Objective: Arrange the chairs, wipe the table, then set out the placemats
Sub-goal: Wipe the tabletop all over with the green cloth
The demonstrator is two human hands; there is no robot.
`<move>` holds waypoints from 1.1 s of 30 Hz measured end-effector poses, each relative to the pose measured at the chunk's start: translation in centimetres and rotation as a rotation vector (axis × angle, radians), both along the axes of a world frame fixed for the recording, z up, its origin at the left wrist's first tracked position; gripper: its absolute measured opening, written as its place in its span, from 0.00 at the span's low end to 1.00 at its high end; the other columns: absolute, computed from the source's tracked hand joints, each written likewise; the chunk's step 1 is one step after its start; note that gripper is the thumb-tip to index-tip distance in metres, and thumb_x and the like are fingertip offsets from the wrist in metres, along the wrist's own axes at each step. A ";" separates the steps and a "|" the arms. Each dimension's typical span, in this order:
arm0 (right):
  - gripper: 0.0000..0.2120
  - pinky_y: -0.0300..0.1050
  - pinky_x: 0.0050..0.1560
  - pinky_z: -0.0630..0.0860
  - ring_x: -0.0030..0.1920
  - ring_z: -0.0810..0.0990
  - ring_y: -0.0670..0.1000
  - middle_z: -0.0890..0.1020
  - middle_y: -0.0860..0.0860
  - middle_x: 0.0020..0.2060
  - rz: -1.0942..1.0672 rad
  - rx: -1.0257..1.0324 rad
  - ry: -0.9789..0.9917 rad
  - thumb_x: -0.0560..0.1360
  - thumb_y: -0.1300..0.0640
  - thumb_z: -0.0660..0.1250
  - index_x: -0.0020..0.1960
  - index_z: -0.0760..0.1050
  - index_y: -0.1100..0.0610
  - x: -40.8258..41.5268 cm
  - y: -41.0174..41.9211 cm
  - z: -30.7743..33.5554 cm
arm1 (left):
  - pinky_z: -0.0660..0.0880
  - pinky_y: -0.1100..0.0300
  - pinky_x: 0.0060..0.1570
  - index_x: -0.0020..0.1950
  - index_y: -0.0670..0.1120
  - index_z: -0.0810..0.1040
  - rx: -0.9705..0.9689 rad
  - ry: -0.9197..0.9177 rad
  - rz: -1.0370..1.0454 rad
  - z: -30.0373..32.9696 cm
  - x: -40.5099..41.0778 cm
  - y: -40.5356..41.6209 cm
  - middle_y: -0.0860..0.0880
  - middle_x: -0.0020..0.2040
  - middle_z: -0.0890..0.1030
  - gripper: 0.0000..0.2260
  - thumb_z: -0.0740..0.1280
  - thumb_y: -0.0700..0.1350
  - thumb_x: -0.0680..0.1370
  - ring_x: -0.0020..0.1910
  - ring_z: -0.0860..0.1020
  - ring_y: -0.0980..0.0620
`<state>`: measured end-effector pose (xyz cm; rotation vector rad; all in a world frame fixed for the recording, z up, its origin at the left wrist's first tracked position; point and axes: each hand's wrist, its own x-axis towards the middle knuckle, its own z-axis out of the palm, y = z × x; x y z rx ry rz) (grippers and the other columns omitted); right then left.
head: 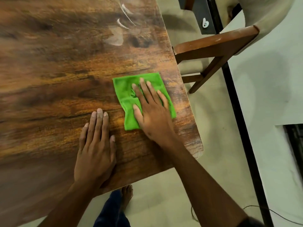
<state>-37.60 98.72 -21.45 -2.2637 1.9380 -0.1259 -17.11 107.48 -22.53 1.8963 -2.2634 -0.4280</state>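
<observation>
Head view, looking down at the near right corner of the wood-grain counter (57, 76). A green cloth (124, 90), folded to a rough rectangle, lies flat on the counter close to its right edge. Right hand (150, 110) sits on top of it, palm down, fingers straight and a little spread, pressing the cloth to the surface; nothing is pinched. Left hand (95, 145) lies flat on bare counter just beside the cloth, to its left and nearer the person, fingers straight and close together, holding nothing; it reads as a brace.

Cloth's long axis runs from the near edge away from the person, tilted slightly left at the far end. Right hand's fingers point along that same axis, so hand and cloth are lined up. About half of the cloth shows to the left of and beyond the fingers.

Pale streaks and a smudge (116, 36) mark the counter farther out, well apart from the cloth and somewhat left of it. Judged step: wiping, mid-task. The next stroke likely has to carry the cloth forward along its own axis to reach those marks; the right hand is the one placed to do it.

A wooden chair (214, 46) stands at the right edge of the counter, its frame nearly touching it. No placemats in sight. Bare foot (127, 194) on the floor below.
</observation>
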 end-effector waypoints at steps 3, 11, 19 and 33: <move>0.31 0.59 0.84 0.56 0.87 0.46 0.48 0.49 0.47 0.88 -0.124 0.051 0.003 0.87 0.43 0.53 0.88 0.50 0.47 -4.6 7.2 0.7 | 0.54 0.41 0.84 0.87 0.42 0.48 0.002 0.015 -0.002 0.1 -0.1 -0.3 0.44 0.88 0.48 0.30 0.50 0.50 0.87 0.87 0.47 0.47; 0.32 0.60 0.84 0.57 0.87 0.47 0.50 0.49 0.48 0.88 -0.127 0.105 0.039 0.87 0.45 0.55 0.88 0.50 0.48 -7.6 10.4 1.2 | 0.50 0.43 0.84 0.87 0.41 0.48 0.032 0.039 -0.006 0.0 0.0 -0.6 0.44 0.88 0.48 0.30 0.49 0.50 0.87 0.87 0.47 0.47; 0.31 0.59 0.85 0.54 0.87 0.49 0.53 0.51 0.53 0.87 -0.070 -0.014 0.050 0.88 0.44 0.49 0.88 0.50 0.52 -7.2 -4.9 -0.2 | 0.49 0.46 0.85 0.87 0.42 0.51 0.016 0.063 0.015 0.1 -0.2 -1.1 0.45 0.87 0.51 0.29 0.50 0.52 0.87 0.87 0.49 0.48; 0.34 0.58 0.85 0.52 0.87 0.44 0.50 0.46 0.49 0.88 0.161 0.106 -0.006 0.87 0.43 0.54 0.88 0.46 0.49 -9.6 10.0 0.0 | 0.55 0.40 0.83 0.86 0.42 0.55 -0.052 0.005 0.031 0.3 -0.9 -0.7 0.43 0.87 0.55 0.29 0.52 0.50 0.87 0.87 0.52 0.47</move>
